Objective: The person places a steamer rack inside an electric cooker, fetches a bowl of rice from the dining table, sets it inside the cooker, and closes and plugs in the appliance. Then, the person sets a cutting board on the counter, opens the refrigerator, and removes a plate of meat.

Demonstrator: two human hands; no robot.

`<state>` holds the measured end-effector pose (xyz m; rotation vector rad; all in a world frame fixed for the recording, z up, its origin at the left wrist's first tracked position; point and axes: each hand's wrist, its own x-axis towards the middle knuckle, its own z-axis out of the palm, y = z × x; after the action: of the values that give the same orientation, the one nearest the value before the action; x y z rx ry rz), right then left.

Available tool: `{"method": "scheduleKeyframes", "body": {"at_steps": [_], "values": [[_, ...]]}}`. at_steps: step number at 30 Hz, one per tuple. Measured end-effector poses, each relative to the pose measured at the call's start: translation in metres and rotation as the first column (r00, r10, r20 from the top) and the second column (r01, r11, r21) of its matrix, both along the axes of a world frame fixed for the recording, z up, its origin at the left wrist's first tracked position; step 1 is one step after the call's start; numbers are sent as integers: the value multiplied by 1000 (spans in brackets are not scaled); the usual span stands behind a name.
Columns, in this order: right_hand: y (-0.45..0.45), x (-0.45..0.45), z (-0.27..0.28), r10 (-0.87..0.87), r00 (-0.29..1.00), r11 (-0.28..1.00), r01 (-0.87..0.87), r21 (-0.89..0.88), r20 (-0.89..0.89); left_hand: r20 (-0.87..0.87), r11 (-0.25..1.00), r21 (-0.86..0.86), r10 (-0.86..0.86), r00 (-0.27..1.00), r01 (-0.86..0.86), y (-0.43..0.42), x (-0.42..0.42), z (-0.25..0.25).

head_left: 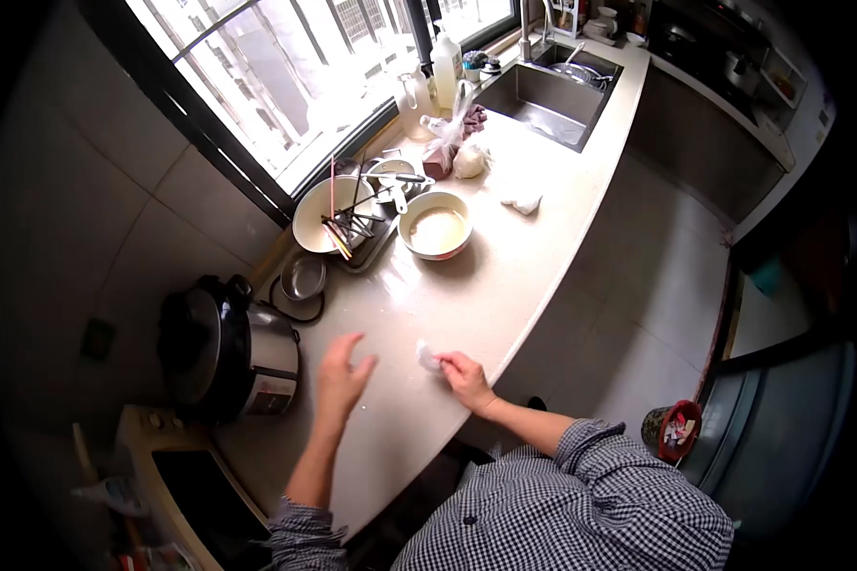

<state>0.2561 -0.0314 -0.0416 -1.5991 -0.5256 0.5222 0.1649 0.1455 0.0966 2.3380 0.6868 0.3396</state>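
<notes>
Film [425, 356], pale and thin, is pinched in the right hand [464, 379], over the counter [381, 452] near its front edge; whether it touches the surface I cannot tell. The left hand [343, 373] grips nothing visible, its thumb and fingers parted, between the film and the cooker [278, 347]. Farther back, a bowl [438, 255] with pale contents stands beside a tray [371, 251].

— How does the small translucent piece [426, 356] look?
— It is whitish; the material I cannot tell.
— Where is it?
— One end is pinched in the right hand [467, 381]; the other points left.
</notes>
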Motion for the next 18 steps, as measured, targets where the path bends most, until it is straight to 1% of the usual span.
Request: {"method": "scheduleKeyframes", "body": {"at_steps": [1, 2, 3, 4, 6, 7, 8, 9, 12, 13, 14, 16, 17, 18], "values": [[-13, 15, 6, 0, 998, 1000, 2, 26, -65, 7, 996, -89, 4, 1000, -3, -11, 7, -33], [-25, 30, -7, -30, 995, 997, 36, 64, -95, 18, 984, -176, 4, 1000, -1, -19, 20, -62], [-40, 46, -5, -61, 978, 991, 83, 102, -199, 22, 964, -263, 39, 999, -32, -29, 36, -75], [-55, 64, -1, -89, 950, 982, 135, 134, -300, 23, 935, -350, 73, 997, -60, -42, 53, -84], [-90, 99, 11, -113, 885, 975, 186, 119, -452, 34, 845, -520, 166, 986, -124, -65, 84, -98], [-108, 114, 16, -95, 859, 967, 200, 158, -502, 38, 787, -596, 226, 973, -159, -74, 104, -102], [-126, 128, 20, -82, 853, 964, 199, 177, -516, 44, 724, -665, 283, 958, -183, -81, 125, -104], [-143, 141, 28, -73, 823, 959, 212, 186, -563, 49, 648, -743, 304, 951, -168, -87, 143, -106], [-187, 173, 40, -20, 761, 937, 241, 254, -648, 58, 498, -831, 519, 853, -247, -97, 196, -114], [-198, 183, 42, 6, 747, 926, 246, 285, -665, 87, 490, -832, 575, 813, -258, -97, 210, -111], [-207, 191, 45, 9, 744, 927, 245, 286, -668, 71, 447, -850, 620, 781, -278, -94, 222, -110], [-218, 204, 49, 27, 739, 927, 234, 294, -673, 67, 412, -867, 651, 756, -279, -85, 235, -99], [-222, 210, 49, 37, 757, 924, 224, 311, -652, 56, 372, -886, 678, 733, -277, -72, 242, -106], [-225, 218, 47, 11, 766, 931, 226, 286, -643, 59, 355, -893, 700, 712, -276, -67, 246, -105]]}}
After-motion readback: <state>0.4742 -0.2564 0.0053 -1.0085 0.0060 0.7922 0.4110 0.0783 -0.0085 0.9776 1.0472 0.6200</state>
